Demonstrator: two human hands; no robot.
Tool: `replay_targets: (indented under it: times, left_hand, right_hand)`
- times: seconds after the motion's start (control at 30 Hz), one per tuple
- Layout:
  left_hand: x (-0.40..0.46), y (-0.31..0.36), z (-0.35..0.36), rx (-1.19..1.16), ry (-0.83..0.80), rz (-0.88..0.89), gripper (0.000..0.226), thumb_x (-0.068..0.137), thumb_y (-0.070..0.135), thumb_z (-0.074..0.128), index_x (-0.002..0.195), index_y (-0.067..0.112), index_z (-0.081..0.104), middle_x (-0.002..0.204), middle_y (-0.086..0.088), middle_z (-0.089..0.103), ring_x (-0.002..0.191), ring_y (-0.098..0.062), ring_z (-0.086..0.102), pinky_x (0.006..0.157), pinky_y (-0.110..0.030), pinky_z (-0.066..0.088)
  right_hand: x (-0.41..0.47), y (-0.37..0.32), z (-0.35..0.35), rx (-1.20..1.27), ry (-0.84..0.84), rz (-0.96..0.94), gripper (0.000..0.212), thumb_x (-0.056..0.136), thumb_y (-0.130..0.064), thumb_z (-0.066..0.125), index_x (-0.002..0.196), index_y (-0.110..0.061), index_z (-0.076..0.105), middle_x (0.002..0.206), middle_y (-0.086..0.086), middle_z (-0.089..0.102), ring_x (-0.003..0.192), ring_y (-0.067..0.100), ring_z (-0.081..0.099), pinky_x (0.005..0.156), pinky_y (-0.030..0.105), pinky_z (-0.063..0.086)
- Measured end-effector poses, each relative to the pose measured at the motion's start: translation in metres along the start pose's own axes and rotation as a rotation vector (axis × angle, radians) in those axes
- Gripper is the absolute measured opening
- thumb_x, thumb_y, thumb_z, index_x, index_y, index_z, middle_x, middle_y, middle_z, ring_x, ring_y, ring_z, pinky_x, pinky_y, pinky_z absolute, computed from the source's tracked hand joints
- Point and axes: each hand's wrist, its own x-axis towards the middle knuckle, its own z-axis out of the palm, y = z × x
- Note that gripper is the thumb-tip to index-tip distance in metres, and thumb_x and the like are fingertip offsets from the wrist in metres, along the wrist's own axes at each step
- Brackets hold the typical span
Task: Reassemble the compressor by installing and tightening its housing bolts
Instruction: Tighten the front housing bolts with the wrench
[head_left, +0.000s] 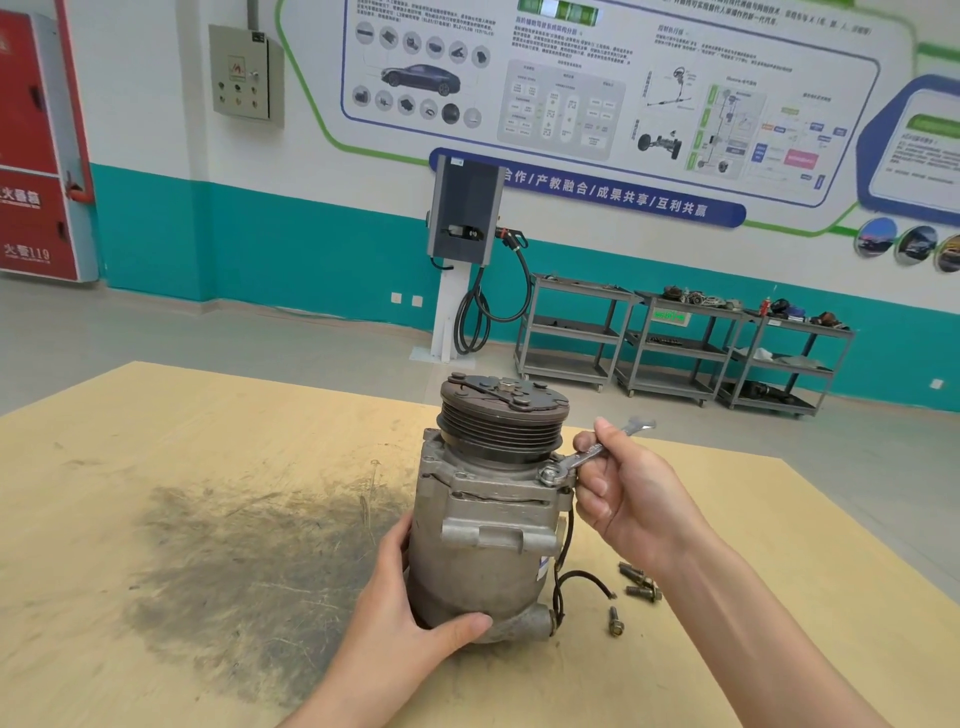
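Observation:
A grey metal compressor (488, 540) stands upright on the wooden table (182, 519), its black pulley on top. My left hand (415, 618) grips its lower body from the left, thumb across the front. My right hand (623, 493) holds a silver combination wrench (582, 457). The wrench's ring end sits over a housing bolt (548, 474) at the compressor's upper right flange. Its open end points up and to the right.
Three loose bolts (636, 587) lie on the table to the compressor's right, beside its black wire (582, 582). A dark grease stain (249, 561) covers the table's left middle. Beyond the table stand a charging post (462, 218) and grey tool carts (675, 338).

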Motion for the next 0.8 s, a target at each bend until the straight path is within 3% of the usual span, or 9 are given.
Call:
replay_targets:
  times: [0.13, 0.27, 0.37, 0.43, 0.5, 0.57, 0.63, 0.73, 0.8]
  left_hand:
    - [0.001, -0.003, 0.001, -0.017, 0.004, 0.0, 0.104, 0.041, 0.056, 0.087, 0.122, 0.063, 0.023, 0.118, 0.051, 0.044, 0.116, 0.017, 0.047, 0.099, -0.02, 0.043]
    - [0.001, -0.005, 0.001, -0.017, -0.005, 0.007, 0.103, 0.042, 0.056, 0.087, 0.12, 0.067, 0.021, 0.115, 0.052, 0.043, 0.114, 0.018, 0.047, 0.096, -0.02, 0.043]
    - [0.002, -0.006, 0.002, -0.027, 0.0, -0.005, 0.104, 0.043, 0.051, 0.089, 0.121, 0.067, 0.023, 0.118, 0.047, 0.047, 0.116, 0.01, 0.051, 0.102, -0.029, 0.045]
    - [0.003, -0.007, 0.003, -0.039, 0.003, -0.014, 0.105, 0.042, 0.048, 0.091, 0.121, 0.066, 0.024, 0.118, 0.044, 0.05, 0.116, 0.008, 0.053, 0.1, -0.029, 0.047]
    - [0.003, -0.007, 0.003, -0.016, 0.003, 0.0, 0.104, 0.038, 0.054, 0.089, 0.118, 0.065, 0.025, 0.112, 0.051, 0.047, 0.109, 0.018, 0.051, 0.088, -0.013, 0.048]
    - [0.004, -0.006, 0.002, 0.001, 0.019, 0.001, 0.101, 0.035, 0.055, 0.085, 0.116, 0.062, 0.026, 0.104, 0.059, 0.042, 0.099, 0.031, 0.045, 0.074, 0.002, 0.041]
    - [0.005, -0.007, 0.002, -0.012, 0.026, -0.006, 0.106, 0.034, 0.052, 0.086, 0.122, 0.058, 0.026, 0.107, 0.052, 0.048, 0.102, 0.026, 0.049, 0.083, -0.003, 0.044]
    - [0.005, -0.008, 0.004, 0.0, 0.034, -0.029, 0.115, 0.035, 0.052, 0.087, 0.134, 0.047, 0.029, 0.131, 0.028, 0.048, 0.121, 0.004, 0.049, 0.103, -0.033, 0.045]
    - [0.006, -0.009, 0.004, 0.005, 0.04, -0.016, 0.102, 0.035, 0.053, 0.086, 0.121, 0.055, 0.033, 0.124, 0.035, 0.046, 0.114, 0.016, 0.048, 0.098, -0.025, 0.046]
  right_hand:
    - [-0.009, 0.021, -0.002, -0.105, 0.127, -0.383, 0.045, 0.105, -0.034, 0.031, 0.076, -0.011, 0.056, 0.042, 0.001, 0.041, 0.033, 0.013, 0.036, 0.036, 0.021, 0.031]
    - [-0.026, 0.04, -0.001, -0.338, 0.244, -0.848, 0.042, 0.103, -0.041, 0.033, 0.073, -0.025, 0.058, 0.045, 0.001, 0.045, 0.039, 0.013, 0.041, 0.041, 0.02, 0.034]
    - [-0.039, 0.044, 0.003, -0.874, 0.155, -1.339, 0.034, 0.101, -0.038, 0.04, 0.08, -0.023, 0.061, 0.059, -0.01, 0.056, 0.047, 0.003, 0.049, 0.046, 0.017, 0.04]
    - [-0.043, 0.047, 0.01, -1.244, 0.166, -1.539, 0.03, 0.095, -0.025, 0.057, 0.07, -0.011, 0.065, 0.057, -0.004, 0.057, 0.044, 0.014, 0.05, 0.041, 0.027, 0.042]
    - [-0.047, 0.046, 0.02, -1.434, 0.271, -1.575, 0.028, 0.088, -0.021, 0.064, 0.062, -0.01, 0.061, 0.052, -0.001, 0.049, 0.04, 0.019, 0.044, 0.036, 0.029, 0.037]
    - [-0.052, 0.042, 0.031, -1.508, 0.329, -1.565, 0.036, 0.092, -0.031, 0.058, 0.061, -0.013, 0.056, 0.051, -0.002, 0.044, 0.04, 0.018, 0.04, 0.035, 0.027, 0.033]
    - [-0.054, 0.039, 0.037, -1.567, 0.337, -1.55, 0.038, 0.095, -0.035, 0.055, 0.063, -0.015, 0.053, 0.05, -0.004, 0.043, 0.04, 0.017, 0.039, 0.037, 0.025, 0.03]
    - [-0.055, 0.037, 0.047, -1.703, 0.378, -1.485, 0.022, 0.081, -0.027, 0.063, 0.065, -0.018, 0.051, 0.049, -0.006, 0.042, 0.036, 0.015, 0.04, 0.04, 0.022, 0.022]
    - [-0.054, 0.035, 0.054, -1.765, 0.404, -1.436, 0.018, 0.077, -0.028, 0.059, 0.064, -0.019, 0.051, 0.046, -0.007, 0.042, 0.033, 0.014, 0.041, 0.042, 0.02, 0.018]
